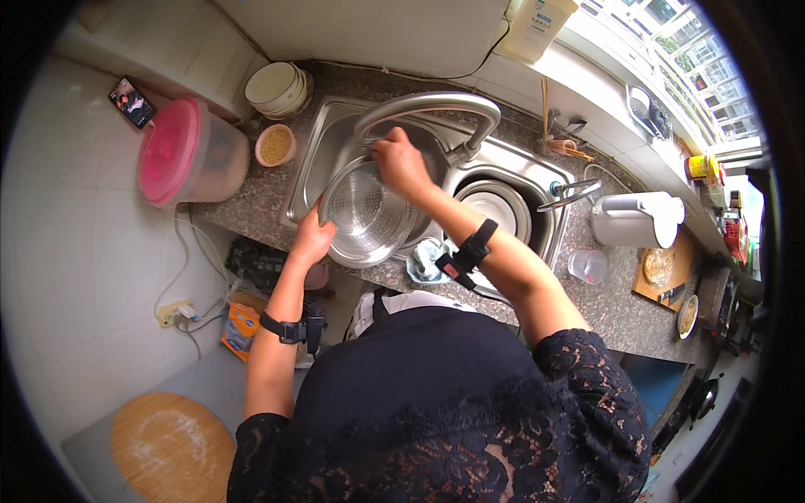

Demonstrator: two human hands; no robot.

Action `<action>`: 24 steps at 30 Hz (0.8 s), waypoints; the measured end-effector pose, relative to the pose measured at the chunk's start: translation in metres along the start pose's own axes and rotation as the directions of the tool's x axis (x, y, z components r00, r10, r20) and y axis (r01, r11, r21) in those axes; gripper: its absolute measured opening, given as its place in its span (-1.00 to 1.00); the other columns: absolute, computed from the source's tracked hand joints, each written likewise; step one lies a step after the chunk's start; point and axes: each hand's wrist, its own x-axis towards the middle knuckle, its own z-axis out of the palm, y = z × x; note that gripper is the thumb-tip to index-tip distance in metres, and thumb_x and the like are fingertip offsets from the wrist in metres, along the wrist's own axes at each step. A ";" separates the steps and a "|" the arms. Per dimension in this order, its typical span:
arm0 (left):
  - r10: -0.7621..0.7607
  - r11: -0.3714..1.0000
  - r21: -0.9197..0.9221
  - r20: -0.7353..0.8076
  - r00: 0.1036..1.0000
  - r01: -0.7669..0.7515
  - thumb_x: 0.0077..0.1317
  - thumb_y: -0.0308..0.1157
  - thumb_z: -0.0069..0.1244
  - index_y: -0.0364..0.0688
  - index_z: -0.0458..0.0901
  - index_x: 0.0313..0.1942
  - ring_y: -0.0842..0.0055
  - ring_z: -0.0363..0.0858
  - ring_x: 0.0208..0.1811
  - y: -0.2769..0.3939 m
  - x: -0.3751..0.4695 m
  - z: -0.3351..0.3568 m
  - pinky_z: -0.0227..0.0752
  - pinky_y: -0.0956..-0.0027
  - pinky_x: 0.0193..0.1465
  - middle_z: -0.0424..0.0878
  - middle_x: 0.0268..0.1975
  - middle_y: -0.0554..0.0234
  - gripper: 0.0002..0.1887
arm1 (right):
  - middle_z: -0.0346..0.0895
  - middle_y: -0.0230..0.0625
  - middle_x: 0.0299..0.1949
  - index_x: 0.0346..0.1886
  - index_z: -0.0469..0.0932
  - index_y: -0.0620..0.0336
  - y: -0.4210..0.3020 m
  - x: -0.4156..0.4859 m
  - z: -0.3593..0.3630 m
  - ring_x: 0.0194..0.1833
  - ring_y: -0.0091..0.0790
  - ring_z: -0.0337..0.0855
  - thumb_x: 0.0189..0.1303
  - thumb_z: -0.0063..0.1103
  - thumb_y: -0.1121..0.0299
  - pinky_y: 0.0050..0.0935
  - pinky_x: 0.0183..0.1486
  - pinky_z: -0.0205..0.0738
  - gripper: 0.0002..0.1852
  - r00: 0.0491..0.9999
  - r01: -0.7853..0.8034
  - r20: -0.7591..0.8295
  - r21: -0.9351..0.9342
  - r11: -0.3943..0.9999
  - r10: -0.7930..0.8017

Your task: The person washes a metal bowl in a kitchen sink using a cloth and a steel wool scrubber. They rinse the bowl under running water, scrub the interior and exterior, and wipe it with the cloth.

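Observation:
A round perforated metal steamer tray [365,217] is tilted over the left basin of the stainless steel sink [304,165]. My left hand [314,236] grips its rim at the left. My right hand [400,162] is bent closed at the tray's far edge, under the arched faucet [434,100]; something small and dark shows at its fingers, too hidden to name. Metal bowls or plates [494,210] stand nested in the right basin. A pale blue cloth [429,259] lies at the sink's front edge, left of my right forearm.
Left of the sink stand a pink-lidded plastic bin [173,151], a small bowl of yellow grains [275,146] and stacked white bowls [273,88]. To the right are a clear cup [588,266], a white electric kettle [635,219] and a wooden board [651,286]. A small tap [575,193] juts over the right basin.

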 end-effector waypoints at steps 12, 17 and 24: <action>-0.063 0.995 -0.069 0.042 0.997 0.065 0.21 -0.53 -0.14 -0.20 0.41 0.35 0.34 0.62 0.16 0.008 -0.009 -0.010 0.42 0.33 0.22 0.66 0.12 0.01 -0.39 | 0.51 -0.06 -0.17 -0.22 0.72 0.11 0.013 0.002 0.000 -0.10 0.05 0.62 0.20 0.25 0.38 -0.09 -0.04 0.53 -0.87 0.989 -0.145 0.034 0.012 0.989 0.144; -0.023 0.999 -0.023 -0.020 1.000 0.022 0.24 -0.51 -0.10 -0.34 0.44 0.28 0.30 0.59 0.13 0.004 0.010 0.005 0.39 0.27 0.19 0.66 0.06 -0.02 -0.46 | 0.47 -0.02 -0.13 -0.34 0.65 0.21 -0.022 -0.008 0.019 -0.12 0.05 0.65 0.14 0.19 0.41 -0.07 -0.05 0.56 -0.89 0.919 0.353 0.156 0.088 0.931 -0.363; -0.094 0.976 -0.200 -0.004 0.996 0.092 0.23 -0.51 -0.07 -0.34 0.43 0.27 0.40 0.57 0.08 -0.002 -0.015 -0.014 0.38 0.35 0.20 0.65 0.04 0.09 -0.46 | 0.55 0.02 -0.17 -0.18 0.74 0.14 0.059 0.003 -0.002 -0.04 0.09 0.59 0.21 0.24 0.27 -0.05 0.03 0.51 -0.78 0.975 -0.194 0.106 -0.020 0.981 0.195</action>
